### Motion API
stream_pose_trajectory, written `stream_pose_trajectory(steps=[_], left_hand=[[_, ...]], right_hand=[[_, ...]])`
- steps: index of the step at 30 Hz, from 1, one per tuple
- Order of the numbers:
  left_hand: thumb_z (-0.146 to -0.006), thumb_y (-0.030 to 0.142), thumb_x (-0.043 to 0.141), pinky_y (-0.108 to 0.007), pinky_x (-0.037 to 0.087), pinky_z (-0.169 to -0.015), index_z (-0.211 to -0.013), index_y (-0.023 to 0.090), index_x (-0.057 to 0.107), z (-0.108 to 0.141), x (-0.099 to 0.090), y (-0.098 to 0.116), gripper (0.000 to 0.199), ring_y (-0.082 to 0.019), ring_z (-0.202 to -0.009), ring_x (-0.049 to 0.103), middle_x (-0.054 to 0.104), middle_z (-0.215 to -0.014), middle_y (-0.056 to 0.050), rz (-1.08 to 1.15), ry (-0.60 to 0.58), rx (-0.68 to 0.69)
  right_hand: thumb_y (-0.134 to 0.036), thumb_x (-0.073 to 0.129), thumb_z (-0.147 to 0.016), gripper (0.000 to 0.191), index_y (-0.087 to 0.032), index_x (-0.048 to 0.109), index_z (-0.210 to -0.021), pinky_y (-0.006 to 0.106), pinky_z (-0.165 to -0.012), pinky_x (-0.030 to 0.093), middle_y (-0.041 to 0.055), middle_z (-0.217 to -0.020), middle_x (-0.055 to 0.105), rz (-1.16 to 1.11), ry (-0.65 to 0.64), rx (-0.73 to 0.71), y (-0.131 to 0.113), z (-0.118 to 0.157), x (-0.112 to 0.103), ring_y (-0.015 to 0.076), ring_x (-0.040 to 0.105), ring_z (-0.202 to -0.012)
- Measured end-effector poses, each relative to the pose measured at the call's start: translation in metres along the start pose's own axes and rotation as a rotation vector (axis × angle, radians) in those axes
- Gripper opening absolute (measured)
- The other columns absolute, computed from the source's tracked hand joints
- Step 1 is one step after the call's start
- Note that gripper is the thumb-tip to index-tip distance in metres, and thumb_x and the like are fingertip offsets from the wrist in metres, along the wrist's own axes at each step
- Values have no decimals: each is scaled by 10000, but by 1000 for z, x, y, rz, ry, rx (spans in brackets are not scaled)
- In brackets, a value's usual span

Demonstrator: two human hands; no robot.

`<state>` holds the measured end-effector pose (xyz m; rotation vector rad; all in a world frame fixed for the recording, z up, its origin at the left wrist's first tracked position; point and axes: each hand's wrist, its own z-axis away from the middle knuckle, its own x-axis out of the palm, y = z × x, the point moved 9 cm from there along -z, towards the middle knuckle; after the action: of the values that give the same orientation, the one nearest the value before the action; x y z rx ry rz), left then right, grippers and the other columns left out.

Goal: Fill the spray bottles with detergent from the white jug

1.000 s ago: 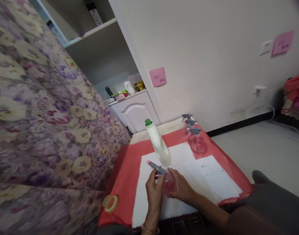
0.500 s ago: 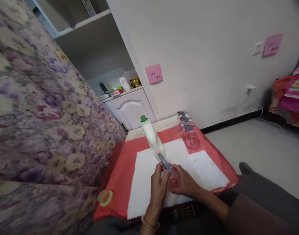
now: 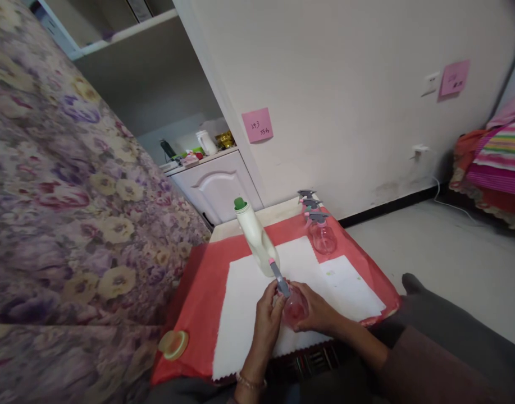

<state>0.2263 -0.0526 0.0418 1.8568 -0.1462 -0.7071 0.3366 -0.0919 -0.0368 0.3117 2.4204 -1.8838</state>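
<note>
Both hands hold a clear pink spray bottle [image 3: 296,310] with a grey and pink trigger head, over a white cloth [image 3: 236,314]. My left hand [image 3: 269,317] has its fingers around the neck, just under the trigger head. My right hand [image 3: 318,310] is wrapped round the right side of the round body. Just beyond the spray head stands a tall cream bottle [image 3: 257,238] with a green top. More spray bottles [image 3: 323,238] of the same kind stand in a row at the table's back right.
A red cloth [image 3: 198,286] covers most of the table. At its left front corner lies a round yellowish lid [image 3: 175,344]. A floral curtain [image 3: 72,224] hangs at the left. Behind are a cabinet [image 3: 219,182] and a wall with pink notes [image 3: 257,125].
The whole view has shifted slightly, so the table and wall things sit a little further left. Both hands still hold the spray bottle in much the same pose.
</note>
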Motion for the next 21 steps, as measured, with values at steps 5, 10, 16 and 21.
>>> stream_pose_trajectory(steps=[5,10,16,21], left_hand=[[-882,364,561,-384,412,-1033,-1198,186,607,2,-1,-5,366,-246,-1164,586,655,-1252,-101,-5,2,-4],[-889,359,551,-394,407,-1038,-1204,179,588,3,-2,-7,365,-246,-1162,581,642,-1256,-112,-16,-4,5],[-883,377,559,-403,406,-1039,-1204,182,587,1,-1,-10,377,-263,-1163,575,643,-1252,-116,11,-20,0],[-891,367,562,-382,390,-1051,-1208,202,589,2,-1,-7,359,-255,-1182,563,639,-1260,-90,31,-23,-11]], right_hand=[[-238,878,-477,1059,-229,372,-1407,493,-1066,387,125,-1379,494,8,-9,-7,-4,1,-1,326,478,-1270],[-257,851,-561,919,-213,420,-1371,482,-1089,370,118,-1336,517,14,28,-97,-23,1,-7,302,488,-1255],[-273,743,-721,590,-227,521,-1266,452,-1037,421,97,-1228,572,6,161,-272,-49,4,-22,269,540,-1164],[-219,661,-796,449,-233,566,-1234,412,-1007,445,92,-1189,582,0,195,-303,-65,7,-28,247,548,-1148]])
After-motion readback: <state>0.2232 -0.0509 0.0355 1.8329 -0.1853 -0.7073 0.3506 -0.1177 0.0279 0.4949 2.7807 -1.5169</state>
